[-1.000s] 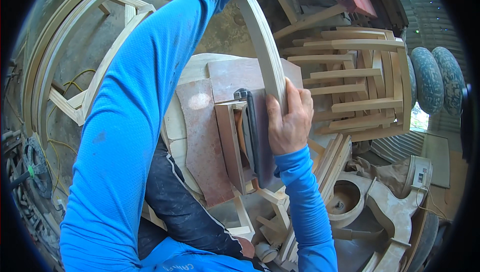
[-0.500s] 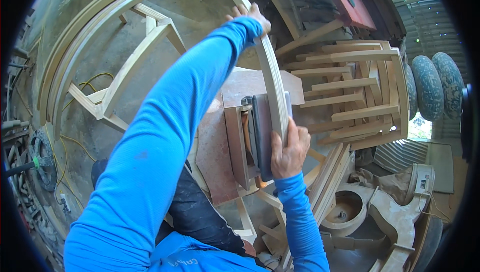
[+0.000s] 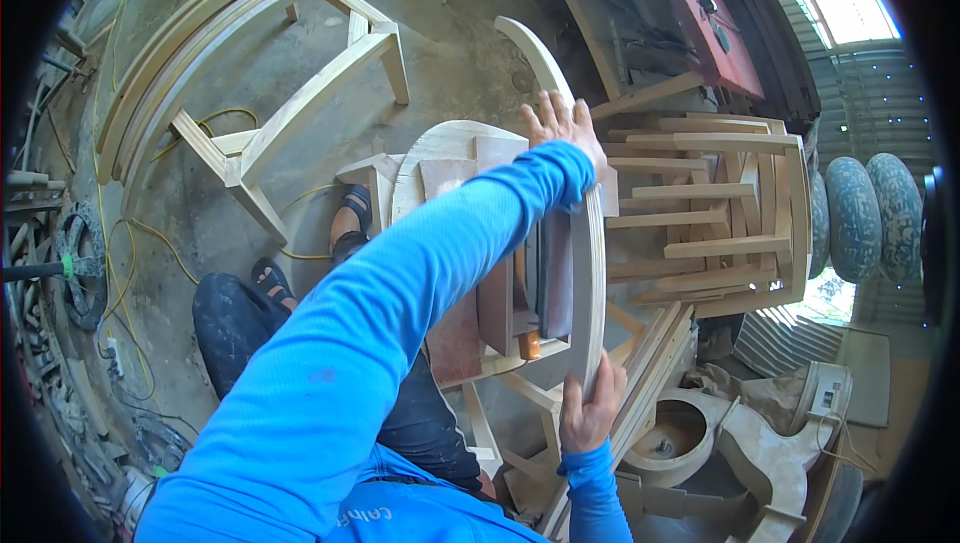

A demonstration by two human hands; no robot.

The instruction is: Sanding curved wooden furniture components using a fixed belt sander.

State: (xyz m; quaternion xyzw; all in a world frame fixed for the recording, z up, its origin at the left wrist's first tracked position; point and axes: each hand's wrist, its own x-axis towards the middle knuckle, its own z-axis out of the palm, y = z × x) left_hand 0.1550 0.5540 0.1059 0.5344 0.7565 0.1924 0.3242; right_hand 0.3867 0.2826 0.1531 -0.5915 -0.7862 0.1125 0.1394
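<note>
A long curved wooden piece (image 3: 588, 288) runs away from me, its layered edge showing. Over its far part lies my left hand (image 3: 563, 128), fingers wrapped across the wood. My right hand (image 3: 592, 406) grips the near end, with the thumb on one side. Alongside the wood's left face is a dark, flat-faced block like a belt sander (image 3: 556, 278), partly covered by my left sleeve. Whether wood and block touch is hard to make out. An orange handle (image 3: 529, 346) sticks out below boards (image 3: 494, 305) beside the block, on a small wooden stand.
Curved wooden frames (image 3: 300, 103) stand on the floor at the far left, near a yellow cord (image 3: 165, 253). Stacked wooden frames (image 3: 735, 193) are at the right. Close on the right lie long boards (image 3: 650, 373) and a pale round housing (image 3: 690, 413). My sandaled foot (image 3: 352, 213) is left of the stand.
Both hands have drawn the curved piece toward me along the dark block, so its near end now extends past the block. The view has shifted, bringing my feet into sight.
</note>
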